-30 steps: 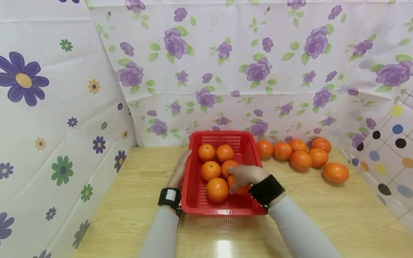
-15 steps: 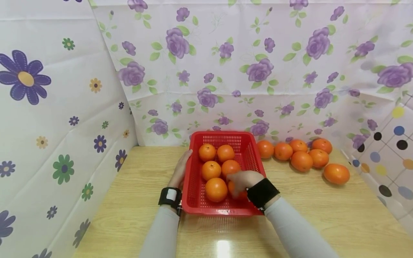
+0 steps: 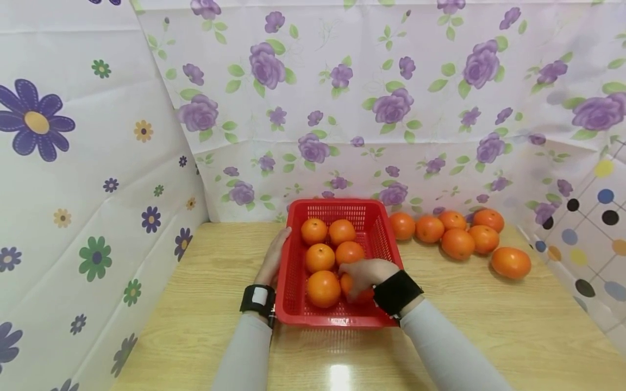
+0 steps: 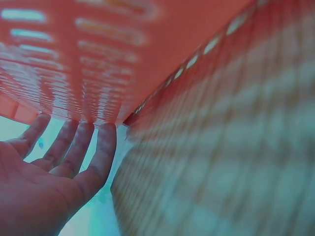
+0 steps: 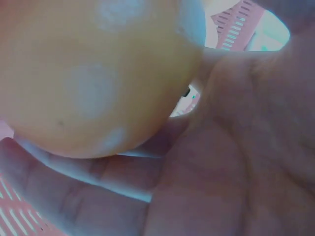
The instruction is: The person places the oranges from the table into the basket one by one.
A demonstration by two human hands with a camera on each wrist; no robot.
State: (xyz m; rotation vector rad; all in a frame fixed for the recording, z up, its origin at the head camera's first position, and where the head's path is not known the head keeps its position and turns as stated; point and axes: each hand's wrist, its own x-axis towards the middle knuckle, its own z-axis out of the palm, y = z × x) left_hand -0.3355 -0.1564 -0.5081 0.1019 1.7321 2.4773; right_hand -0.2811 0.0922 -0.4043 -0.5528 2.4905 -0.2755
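Observation:
The red plastic basket (image 3: 337, 321) holds several oranges. My left hand (image 3: 272, 257) lies along its outer left wall, its fairly straight fingertips touching the slotted side in the left wrist view. Inside the front right part, my right hand (image 3: 370, 272) grips an orange (image 5: 98, 73), with fingers and thumb curled around it. That orange is partly covered by the hand in the head view. To its left sits another orange (image 3: 323, 289). Behind them lie an orange (image 3: 320, 257) at middle left, an orange (image 3: 350, 252) at middle right and two oranges (image 3: 314, 231) at the back.
Several loose oranges (image 3: 457, 243) lie on the wooden table (image 3: 210, 336) right of the basket. One orange (image 3: 511, 263) sits apart, farther right. Flower-printed cloth (image 3: 342, 108) hangs behind the table and along its left side.
The right hand and its orange have shifted slightly left within the basket. The front left orange has moved a little left too. My left hand stays in place.

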